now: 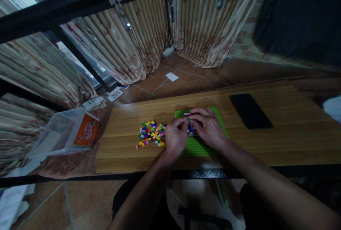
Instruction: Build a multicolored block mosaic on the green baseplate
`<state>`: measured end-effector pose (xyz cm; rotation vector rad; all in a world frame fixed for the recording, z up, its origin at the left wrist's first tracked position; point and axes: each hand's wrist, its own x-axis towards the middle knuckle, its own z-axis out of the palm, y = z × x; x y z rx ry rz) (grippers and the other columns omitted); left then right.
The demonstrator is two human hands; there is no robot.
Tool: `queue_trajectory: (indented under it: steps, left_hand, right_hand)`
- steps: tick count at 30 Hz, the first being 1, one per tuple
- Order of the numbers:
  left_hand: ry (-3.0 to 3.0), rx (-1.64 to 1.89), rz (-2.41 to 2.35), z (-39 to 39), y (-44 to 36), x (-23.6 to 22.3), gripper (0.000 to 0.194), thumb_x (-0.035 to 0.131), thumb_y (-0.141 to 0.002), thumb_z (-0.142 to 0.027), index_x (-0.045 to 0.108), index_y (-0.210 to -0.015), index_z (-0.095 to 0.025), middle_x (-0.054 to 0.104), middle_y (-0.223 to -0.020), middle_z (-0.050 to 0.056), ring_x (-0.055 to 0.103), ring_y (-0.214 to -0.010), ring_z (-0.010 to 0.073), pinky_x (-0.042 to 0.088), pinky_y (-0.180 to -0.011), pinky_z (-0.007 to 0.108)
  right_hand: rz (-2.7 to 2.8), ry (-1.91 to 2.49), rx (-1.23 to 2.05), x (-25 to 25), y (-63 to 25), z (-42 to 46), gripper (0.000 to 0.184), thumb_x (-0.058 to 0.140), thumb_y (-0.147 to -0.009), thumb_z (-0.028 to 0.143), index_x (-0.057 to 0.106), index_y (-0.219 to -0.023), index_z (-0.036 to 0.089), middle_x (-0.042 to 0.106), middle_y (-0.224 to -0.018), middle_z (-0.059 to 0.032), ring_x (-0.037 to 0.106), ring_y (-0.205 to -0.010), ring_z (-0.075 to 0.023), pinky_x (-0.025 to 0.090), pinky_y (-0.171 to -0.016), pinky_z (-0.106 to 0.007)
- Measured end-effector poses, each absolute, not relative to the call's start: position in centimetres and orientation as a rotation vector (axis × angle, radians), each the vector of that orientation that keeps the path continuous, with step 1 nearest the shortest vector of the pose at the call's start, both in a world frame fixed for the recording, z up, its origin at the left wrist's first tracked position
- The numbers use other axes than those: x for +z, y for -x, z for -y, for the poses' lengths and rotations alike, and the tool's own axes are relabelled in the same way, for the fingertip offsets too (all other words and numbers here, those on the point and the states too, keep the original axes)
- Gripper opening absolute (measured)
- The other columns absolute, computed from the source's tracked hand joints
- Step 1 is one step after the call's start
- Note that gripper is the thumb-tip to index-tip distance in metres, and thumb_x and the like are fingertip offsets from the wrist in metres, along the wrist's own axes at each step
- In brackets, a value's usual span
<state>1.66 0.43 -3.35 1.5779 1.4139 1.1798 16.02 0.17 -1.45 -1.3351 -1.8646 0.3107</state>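
Both hands meet above a green studded baseplate (197, 149) on the wooden table. Between their fingertips is a small green toy brick (188, 119). My left hand (176, 135) pinches at it from the left, while my right hand (209, 127) reaches over the plate and closes on it from the right. Under the fingers, several coloured bricks (191, 130) are on the plate, partly hidden by the hands. A loose pile of small multicoloured bricks (151, 134) lies just left of my left hand.
A black phone or tablet (250, 111) lies on the table (122, 159) to the right. A clear plastic bin (61, 134) with an orange label stands off the table's left end. Patterned curtains (197, 20) hang beyond, and white paper (172, 76) lies on the tiled floor.
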Motion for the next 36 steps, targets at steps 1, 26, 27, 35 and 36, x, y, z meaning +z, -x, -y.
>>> queue_trajectory:
  steps: [1, 26, 27, 35, 36]
  left_hand:
    - [-1.57, 1.186, -1.416, -0.4, -1.7, -3.5, 0.019, 0.061, -0.087, -0.026, 0.075, -0.097, -0.02, 0.076, -0.092, 0.004, 0.069, -0.08, 0.0142, 0.055, -0.076, 0.026]
    - [-1.527, 1.205, -1.53, 0.7, -2.4, -2.8, 0.018, 0.06, -0.084, -0.018, 0.074, -0.095, -0.016, 0.07, -0.089, 0.004, 0.063, -0.074, 0.0122, 0.05, -0.07, 0.024]
    - [-1.519, 1.205, -1.53, 0.7, -2.4, -2.8, 0.018, 0.06, -0.084, -0.018, 0.074, -0.095, -0.016, 0.07, -0.089, 0.004, 0.063, -0.074, 0.0121, 0.05, -0.07, 0.024]
    - [-1.5, 1.172, -1.533, 0.7, -2.4, -2.6, 0.016, 0.059, -0.085, -0.019, 0.073, -0.092, -0.016, 0.071, -0.089, 0.004, 0.063, -0.073, 0.0118, 0.05, -0.07, 0.024]
    - [-1.501, 1.17, -1.532, 0.7, -2.4, -2.6, 0.016, 0.059, -0.085, -0.019, 0.073, -0.093, -0.016, 0.071, -0.089, 0.005, 0.063, -0.072, 0.0117, 0.05, -0.07, 0.024]
  right_hand:
    - [1.869, 1.33, 0.312, -1.4, -16.0, -0.2, 0.021, 0.056, -0.088, 0.02, 0.075, -0.095, 0.026, 0.069, -0.112, -0.0067, 0.06, -0.105, -0.0268, 0.044, -0.093, -0.05]
    - [1.833, 1.376, 0.268, -1.6, -15.9, -0.6, 0.015, 0.059, -0.086, 0.022, 0.074, -0.087, 0.023, 0.067, -0.109, -0.0086, 0.06, -0.103, -0.0263, 0.046, -0.091, -0.046]
    - [1.848, 1.379, 0.26, -1.6, -15.9, -0.5, 0.015, 0.058, -0.087, 0.022, 0.073, -0.087, 0.023, 0.067, -0.11, -0.0084, 0.06, -0.103, -0.0265, 0.046, -0.091, -0.046]
    - [1.887, 1.399, 0.254, -1.5, -15.8, -0.5, 0.017, 0.057, -0.089, 0.023, 0.073, -0.089, 0.021, 0.068, -0.112, -0.0093, 0.059, -0.105, -0.0273, 0.045, -0.093, -0.047]
    - [1.873, 1.401, 0.265, -1.5, -15.8, -0.5, 0.016, 0.057, -0.088, 0.024, 0.073, -0.088, 0.021, 0.068, -0.112, -0.0095, 0.059, -0.105, -0.0273, 0.045, -0.093, -0.047]
